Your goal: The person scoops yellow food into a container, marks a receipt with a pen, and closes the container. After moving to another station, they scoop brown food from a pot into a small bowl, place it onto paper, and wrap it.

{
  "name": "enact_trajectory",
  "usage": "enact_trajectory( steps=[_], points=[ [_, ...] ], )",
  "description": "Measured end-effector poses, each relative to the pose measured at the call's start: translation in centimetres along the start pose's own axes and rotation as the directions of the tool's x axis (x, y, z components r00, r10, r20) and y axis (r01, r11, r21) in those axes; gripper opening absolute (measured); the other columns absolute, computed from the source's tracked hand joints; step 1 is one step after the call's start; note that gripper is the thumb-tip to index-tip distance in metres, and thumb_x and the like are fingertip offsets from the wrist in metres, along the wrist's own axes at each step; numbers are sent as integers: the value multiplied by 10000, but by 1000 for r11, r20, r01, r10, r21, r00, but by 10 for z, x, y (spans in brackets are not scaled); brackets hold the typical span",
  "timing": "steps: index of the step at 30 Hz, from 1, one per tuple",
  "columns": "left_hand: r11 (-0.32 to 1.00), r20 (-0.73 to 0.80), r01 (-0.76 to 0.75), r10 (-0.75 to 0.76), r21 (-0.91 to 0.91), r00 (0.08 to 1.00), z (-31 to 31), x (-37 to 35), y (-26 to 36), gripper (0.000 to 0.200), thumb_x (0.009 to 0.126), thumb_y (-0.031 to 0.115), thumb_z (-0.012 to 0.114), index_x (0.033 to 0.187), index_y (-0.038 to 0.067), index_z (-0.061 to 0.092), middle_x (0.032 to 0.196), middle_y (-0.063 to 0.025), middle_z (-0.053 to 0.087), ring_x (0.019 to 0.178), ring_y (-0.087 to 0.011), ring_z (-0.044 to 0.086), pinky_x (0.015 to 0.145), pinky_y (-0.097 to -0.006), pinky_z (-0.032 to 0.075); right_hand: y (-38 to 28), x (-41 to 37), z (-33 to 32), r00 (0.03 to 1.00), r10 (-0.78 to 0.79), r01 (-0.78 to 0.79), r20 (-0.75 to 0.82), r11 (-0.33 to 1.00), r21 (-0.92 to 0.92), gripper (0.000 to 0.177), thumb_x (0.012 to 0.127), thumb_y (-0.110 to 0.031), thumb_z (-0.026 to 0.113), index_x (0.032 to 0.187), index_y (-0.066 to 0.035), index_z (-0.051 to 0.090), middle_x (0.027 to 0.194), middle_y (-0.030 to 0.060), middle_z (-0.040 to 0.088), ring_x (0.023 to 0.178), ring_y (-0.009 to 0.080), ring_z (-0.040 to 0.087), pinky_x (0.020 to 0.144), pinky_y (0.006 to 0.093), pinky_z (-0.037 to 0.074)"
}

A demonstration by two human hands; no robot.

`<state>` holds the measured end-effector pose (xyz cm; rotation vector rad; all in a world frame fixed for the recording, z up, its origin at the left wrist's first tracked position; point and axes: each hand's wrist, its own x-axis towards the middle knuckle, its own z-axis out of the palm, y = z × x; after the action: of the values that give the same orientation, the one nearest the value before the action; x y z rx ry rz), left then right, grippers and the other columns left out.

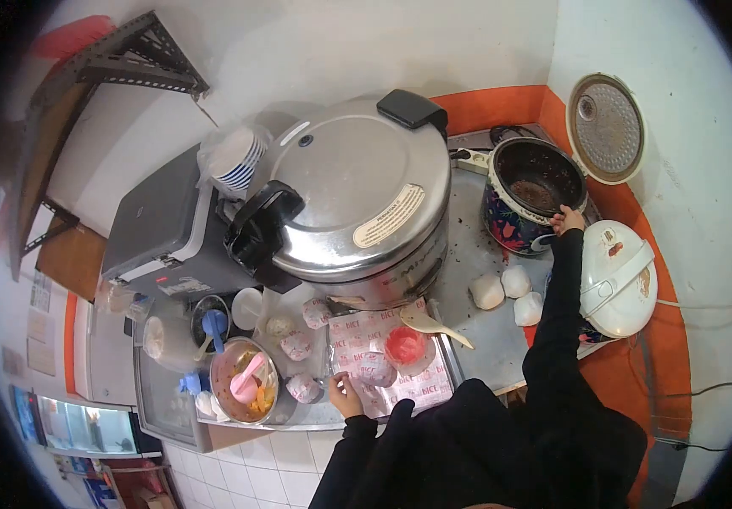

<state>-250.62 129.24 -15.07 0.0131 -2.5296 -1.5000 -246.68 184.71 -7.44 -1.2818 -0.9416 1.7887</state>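
My right hand (567, 220) is at the near rim of an open rice cooker (510, 216) with a dark flowered body, its fingers closed over the edge. Dark residue lies inside its pot. My left hand (346, 397) is low over the front of the counter, fingers partly stretched, beside a ball wrapped in printed paper (304, 388). Right of that hand, another wrapped ball (375, 369) rests on a sheet of printed paper (357, 336). A red bowl (405, 345) and a pale rice paddle (435, 327) are on the sheet too.
A large steel cooker (345, 187) stands at the centre back. White rounded pieces (516, 281) lie near a closed white-lidded cooker (620, 280). On the left are a steel bowl (274, 399) with a pink scoop (247, 382), a grey cooler box (158, 216) and stacked cups (237, 174).
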Motion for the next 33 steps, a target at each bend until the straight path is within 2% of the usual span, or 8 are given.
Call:
enact_trajectory(
  steps=[6, 9, 13, 17, 24, 26, 29, 33],
  points=[
    [996, 250, -37, 57, -83, 967, 23, 15, 51, 100, 767, 77, 460, 818, 14, 519, 766, -84, 560, 687, -152, 561, 595, -255, 426, 8, 10, -6, 998, -2, 1, 58, 1000, 13, 185, 724, -138, 510, 812, -97, 353, 532, 64, 444, 375, 194, 474, 269, 248, 277],
    [973, 414, -172, 222, -154, 883, 67, 25, 94, 136, 771, 83, 464, 862, 1, 522, 758, -94, 569, 712, -174, 567, 609, -262, 437, 5, -4, -2, 998, -55, 55, 43, 998, 17, 180, 720, -131, 510, 807, -89, 358, 516, 66, 444, 361, 190, 468, 262, 245, 284],
    [943, 689, -169, 326, -287, 647, 162, 41, 179, 155, 780, 119, 460, 877, 14, 521, 766, -104, 569, 728, -160, 561, 618, -263, 433, 9, -13, 1, 992, -116, 113, 45, 992, 61, 152, 719, -116, 501, 791, -62, 379, 492, 72, 448, 343, 177, 461, 257, 247, 300],
    [894, 701, -101, 409, -437, 585, 242, 61, 255, 206, 790, 160, 459, 897, -9, 512, 742, -47, 549, 692, -106, 516, 653, -239, 405, 7, -18, 3, 985, -166, 160, 41, 981, 110, 132, 722, -117, 491, 790, -43, 405, 484, 80, 448, 334, 178, 458, 260, 242, 311],
    [917, 691, -218, 396, -335, 605, 337, 92, 277, 298, 784, 219, 471, 969, -14, 495, 757, -61, 545, 641, -105, 520, 539, -228, 423, -4, -38, 17, 978, -210, 208, -13, 953, 219, 104, 715, -132, 494, 775, -77, 430, 444, 50, 416, 311, 146, 426, 247, 212, 272],
    [946, 764, 15, 252, -324, 594, 336, 90, 302, 276, 783, 210, 486, 945, -12, 498, 753, -58, 542, 616, -98, 518, 473, -221, 413, -13, -47, 22, 972, -233, 225, 9, 949, 221, 104, 727, -126, 484, 795, -65, 435, 442, 51, 424, 309, 142, 431, 249, 210, 280],
    [863, 664, 108, 293, -493, 688, 345, 91, 304, 222, 775, 198, 513, 876, 0, 500, 718, -33, 523, 599, -90, 507, 457, -214, 401, -31, -63, 26, 948, -311, 287, 65, 927, 242, 133, 742, -120, 469, 849, -48, 437, 436, 49, 429, 301, 132, 427, 247, 205, 282],
    [752, 704, 307, 280, -583, 652, 304, 89, 323, 139, 763, 152, 537, 810, 35, 479, 656, -22, 503, 529, -64, 465, 420, -190, 362, -49, -94, 21, 902, -406, 353, 148, 889, 292, 299, 755, -130, 458, 1032, -41, 389, 584, 112, 508, 286, 128, 408, 239, 202, 299]
  ],
)
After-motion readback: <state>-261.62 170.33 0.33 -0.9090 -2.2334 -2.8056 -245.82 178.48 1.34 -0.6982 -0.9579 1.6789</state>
